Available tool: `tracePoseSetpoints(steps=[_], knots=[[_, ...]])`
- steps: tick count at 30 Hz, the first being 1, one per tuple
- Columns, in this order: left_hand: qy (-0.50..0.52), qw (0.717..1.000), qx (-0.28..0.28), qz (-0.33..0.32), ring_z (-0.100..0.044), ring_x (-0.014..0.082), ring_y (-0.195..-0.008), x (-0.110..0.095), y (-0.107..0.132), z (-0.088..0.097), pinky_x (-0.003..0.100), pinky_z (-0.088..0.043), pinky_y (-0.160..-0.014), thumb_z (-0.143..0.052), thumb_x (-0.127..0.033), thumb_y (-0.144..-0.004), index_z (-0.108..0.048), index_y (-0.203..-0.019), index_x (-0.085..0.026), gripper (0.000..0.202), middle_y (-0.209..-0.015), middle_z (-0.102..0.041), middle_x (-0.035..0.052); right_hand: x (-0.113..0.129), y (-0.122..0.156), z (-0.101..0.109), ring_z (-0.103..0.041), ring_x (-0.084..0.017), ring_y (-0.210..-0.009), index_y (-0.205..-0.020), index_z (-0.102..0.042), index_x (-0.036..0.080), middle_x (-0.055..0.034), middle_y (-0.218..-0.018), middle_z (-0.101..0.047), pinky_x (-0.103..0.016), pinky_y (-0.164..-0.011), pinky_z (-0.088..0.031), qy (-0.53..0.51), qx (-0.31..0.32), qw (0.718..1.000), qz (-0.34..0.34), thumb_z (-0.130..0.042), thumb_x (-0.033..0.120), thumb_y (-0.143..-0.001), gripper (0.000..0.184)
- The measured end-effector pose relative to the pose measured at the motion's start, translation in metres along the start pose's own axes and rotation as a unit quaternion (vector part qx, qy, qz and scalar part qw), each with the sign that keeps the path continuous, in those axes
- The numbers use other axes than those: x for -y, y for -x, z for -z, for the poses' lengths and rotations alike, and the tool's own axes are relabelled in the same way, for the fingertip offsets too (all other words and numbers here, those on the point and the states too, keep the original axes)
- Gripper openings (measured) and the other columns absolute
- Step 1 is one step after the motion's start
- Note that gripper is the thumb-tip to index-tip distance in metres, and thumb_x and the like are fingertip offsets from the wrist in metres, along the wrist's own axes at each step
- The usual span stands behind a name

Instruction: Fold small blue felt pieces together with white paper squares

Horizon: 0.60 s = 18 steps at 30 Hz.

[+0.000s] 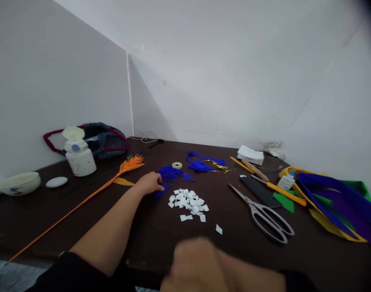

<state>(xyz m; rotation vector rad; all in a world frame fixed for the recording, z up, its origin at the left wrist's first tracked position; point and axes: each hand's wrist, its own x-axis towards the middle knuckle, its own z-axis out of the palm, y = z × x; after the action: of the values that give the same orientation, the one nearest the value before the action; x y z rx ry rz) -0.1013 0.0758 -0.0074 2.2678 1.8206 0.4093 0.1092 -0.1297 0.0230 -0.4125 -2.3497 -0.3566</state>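
Note:
My left hand rests at the middle of the dark table with its fingers curled around the near end of a blue fringed paper piece. Blue pointed paper pieces lie by the fringe, one of them at my thumb. Close to the camera, my right hand is bent and smeared by motion, so what its fingers do is not clear. Between the hands and beyond the right one lies a pile of small white squares, with a single square apart from it.
Left: an orange paper flower on a long stem, a white bottle, a bowl and a dark bag. Right: scissors, a yellow-handled knife, a glue bottle and coloured sheets. A tape roll lies centrally.

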Motion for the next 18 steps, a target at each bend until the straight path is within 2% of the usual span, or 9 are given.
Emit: tracePoseSetpoints(steps=[2,3,4,6,7,9,12,15,18], knots=[[0.007,1.000,-0.006,-0.001,-0.053,0.0169,-0.065,-0.002,-0.001,-0.001,0.024,-0.036,-0.057,-0.065,-0.033,-0.048,-0.063,-0.064,-0.022,0.020,-0.075,-0.059,0.0033,-0.049,-0.008,-0.003,-0.055,-0.011,-0.073,-0.086,-0.060,0.032,0.0040,-0.079,-0.062,-0.026,-0.067,-0.045,-0.006,0.004,1.000,-0.011,-0.045,0.029,-0.080,0.016],[0.010,1.000,-0.003,-0.004,-0.053,0.0162,-0.064,-0.004,-0.001,-0.002,0.023,-0.036,-0.057,-0.064,-0.031,-0.049,-0.063,-0.061,-0.021,0.015,-0.074,-0.059,0.0030,-0.075,-0.010,-0.006,-0.055,-0.011,-0.074,-0.085,-0.062,0.028,0.0016,-0.077,-0.062,-0.026,-0.069,-0.044,-0.009,0.012,0.997,-0.077,-0.044,0.027,-0.080,0.018],[0.011,1.000,0.000,-0.007,-0.053,0.0156,-0.063,-0.005,-0.001,-0.002,0.023,-0.035,-0.056,-0.063,-0.029,-0.050,-0.062,-0.058,-0.021,0.011,-0.072,-0.059,0.0026,-0.100,-0.010,-0.011,-0.055,-0.012,-0.077,-0.085,-0.062,0.024,-0.0005,-0.079,-0.062,-0.026,-0.072,-0.043,-0.009,0.020,0.987,-0.161,-0.043,0.025,-0.081,0.020],[0.010,1.000,0.007,-0.014,-0.052,0.0149,-0.061,-0.006,0.000,-0.003,0.022,-0.035,-0.055,-0.061,-0.028,-0.052,-0.060,-0.054,-0.021,0.007,-0.067,-0.059,0.0016,-0.147,-0.005,-0.027,-0.055,-0.014,-0.081,-0.088,-0.062,0.020,-0.0033,-0.086,-0.062,-0.027,-0.075,-0.041,-0.010,0.045,0.959,-0.278,-0.043,0.020,-0.079,0.020],[0.009,1.000,0.010,-0.018,-0.051,0.0148,-0.060,-0.005,0.000,-0.003,0.022,-0.034,-0.054,-0.060,-0.028,-0.053,-0.060,-0.054,-0.021,0.006,-0.065,-0.059,0.0012,-0.166,0.000,-0.037,-0.055,-0.015,-0.083,-0.087,-0.063,0.019,-0.0046,-0.086,-0.062,-0.028,-0.077,-0.040,-0.003,0.075,0.946,-0.314,-0.044,0.018,-0.079,0.021],[0.009,1.000,0.015,-0.026,-0.051,0.0147,-0.060,-0.004,0.001,-0.002,0.022,-0.034,-0.054,-0.059,-0.028,-0.054,-0.059,-0.054,-0.022,0.006,-0.063,-0.059,0.0004,-0.195,0.013,-0.058,-0.054,-0.017,-0.087,-0.091,-0.063,0.018,-0.0073,-0.092,-0.060,-0.028,-0.080,-0.038,-0.004,0.145,0.929,-0.341,-0.047,0.017,-0.076,0.022],[0.003,0.998,0.039,-0.041,-0.052,0.0148,-0.060,-0.001,0.002,0.000,0.022,-0.033,-0.053,-0.058,-0.028,-0.054,-0.059,-0.058,-0.022,0.007,-0.064,-0.059,-0.0002,-0.214,0.029,-0.082,-0.050,-0.017,-0.095,-0.106,-0.056,0.018,-0.0091,-0.103,-0.055,-0.028,-0.084,-0.035,-0.013,0.192,0.925,-0.327,-0.050,0.019,-0.075,0.031],[0.005,0.997,0.046,-0.054,-0.053,0.0151,-0.062,-0.001,0.002,0.003,0.022,-0.034,-0.054,-0.059,-0.030,-0.055,-0.059,-0.064,-0.022,0.013,-0.067,-0.060,0.0000,-0.216,0.033,-0.091,-0.049,-0.019,-0.093,-0.098,-0.059,0.016,-0.0097,-0.099,-0.055,-0.028,-0.082,-0.035,0.014,0.199,0.920,-0.337,-0.051,0.021,-0.075,0.025],[0.020,0.998,-0.047,-0.040,-0.054,0.0166,-0.069,-0.007,0.004,0.007,0.024,-0.036,-0.060,-0.056,-0.036,-0.060,-0.059,-0.069,-0.021,0.018,-0.074,-0.062,0.0016,-0.214,0.032,-0.090,-0.050,-0.019,-0.087,-0.083,-0.060,0.015,-0.0091,-0.089,-0.056,-0.028,-0.075,-0.036,0.023,0.193,0.912,-0.361,-0.051,0.019,-0.074,0.014]])
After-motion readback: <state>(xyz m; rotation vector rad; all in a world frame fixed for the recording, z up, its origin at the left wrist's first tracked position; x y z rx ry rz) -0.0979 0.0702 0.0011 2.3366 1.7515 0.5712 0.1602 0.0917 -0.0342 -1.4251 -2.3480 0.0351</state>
